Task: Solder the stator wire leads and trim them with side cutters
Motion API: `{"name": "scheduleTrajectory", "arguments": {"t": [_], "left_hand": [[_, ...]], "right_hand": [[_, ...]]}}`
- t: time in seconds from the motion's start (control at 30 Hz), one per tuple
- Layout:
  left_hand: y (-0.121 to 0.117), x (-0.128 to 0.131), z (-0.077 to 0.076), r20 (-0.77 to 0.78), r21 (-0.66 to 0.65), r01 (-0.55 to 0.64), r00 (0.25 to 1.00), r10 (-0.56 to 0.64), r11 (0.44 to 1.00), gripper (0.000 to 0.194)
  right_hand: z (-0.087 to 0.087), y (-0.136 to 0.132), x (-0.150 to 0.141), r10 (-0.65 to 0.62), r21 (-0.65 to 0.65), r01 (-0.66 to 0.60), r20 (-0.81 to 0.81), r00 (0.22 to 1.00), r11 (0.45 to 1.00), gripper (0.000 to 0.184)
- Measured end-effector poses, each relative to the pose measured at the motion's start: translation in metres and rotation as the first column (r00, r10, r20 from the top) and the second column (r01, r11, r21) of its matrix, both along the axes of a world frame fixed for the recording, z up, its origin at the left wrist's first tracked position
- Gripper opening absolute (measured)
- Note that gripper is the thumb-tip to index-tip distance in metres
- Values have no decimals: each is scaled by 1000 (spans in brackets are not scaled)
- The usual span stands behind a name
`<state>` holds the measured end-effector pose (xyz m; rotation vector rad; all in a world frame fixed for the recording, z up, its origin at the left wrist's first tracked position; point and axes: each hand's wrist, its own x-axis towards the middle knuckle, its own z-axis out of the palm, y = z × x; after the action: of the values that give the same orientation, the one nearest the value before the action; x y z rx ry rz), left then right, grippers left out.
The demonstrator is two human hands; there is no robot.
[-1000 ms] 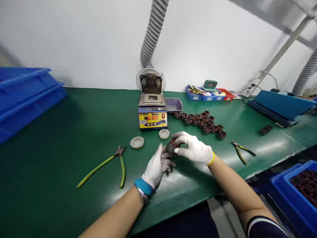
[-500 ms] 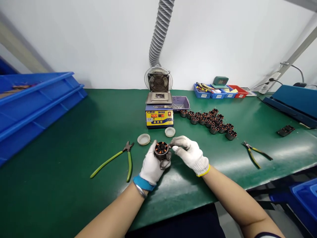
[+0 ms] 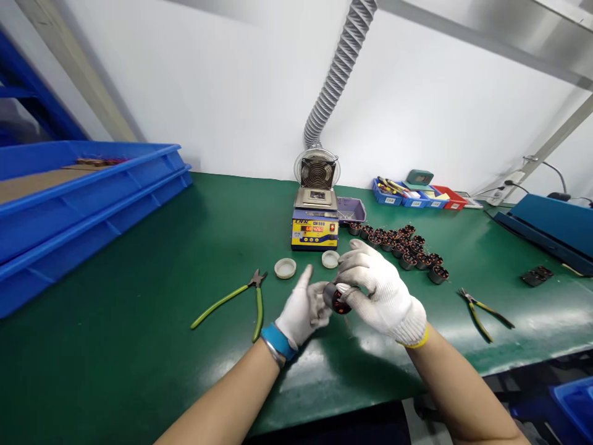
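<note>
A dark round motor stator (image 3: 335, 299) with copper windings is tilted on its side above the green table. My right hand (image 3: 377, 293), in a white glove, grips it between thumb and fingers. Beside it on the left is my gloved left hand (image 3: 303, 309), its thumb raised and spread away. The left fingertips are next to the stator; whether they touch it is hard to tell. Behind the hands are two small pale dishes, one to the left (image 3: 285, 268) and one nearer the right fingers (image 3: 330, 259).
Green-handled cutters (image 3: 257, 279) lie at left, small pliers (image 3: 471, 300) at right. A yellow-fronted solder pot (image 3: 315, 233) stands under a grey exhaust hose (image 3: 340, 71). Several more stators (image 3: 408, 261) are grouped at right. Blue trays (image 3: 115, 204) are stacked on the far left.
The stator has passed from my left hand to my right and tipped from facing up onto its side. My left fingers have loosened. The whole view has shifted and tilted.
</note>
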<state>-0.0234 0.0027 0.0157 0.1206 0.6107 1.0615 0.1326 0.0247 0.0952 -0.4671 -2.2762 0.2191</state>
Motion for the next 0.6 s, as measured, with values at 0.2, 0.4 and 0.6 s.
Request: {"name": "scheduleTrajectory", "arguments": {"t": [0.2, 0.4, 0.6], "left_hand": [[-6, -4, 19, 121, 53, -7, 993, 0, 999, 25], [-1, -9, 9, 210, 92, -14, 978, -5, 996, 38], [-12, 8, 2, -75, 251, 67, 996, -50, 966, 34]], "right_hand": [[-7, 1, -4, -94, 42, 94, 6, 996, 995, 11], [-4, 9, -9, -40, -45, 38, -45, 998, 998, 9], [-29, 15, -2, -25, -341, -74, -277, 961, 937, 9]]}}
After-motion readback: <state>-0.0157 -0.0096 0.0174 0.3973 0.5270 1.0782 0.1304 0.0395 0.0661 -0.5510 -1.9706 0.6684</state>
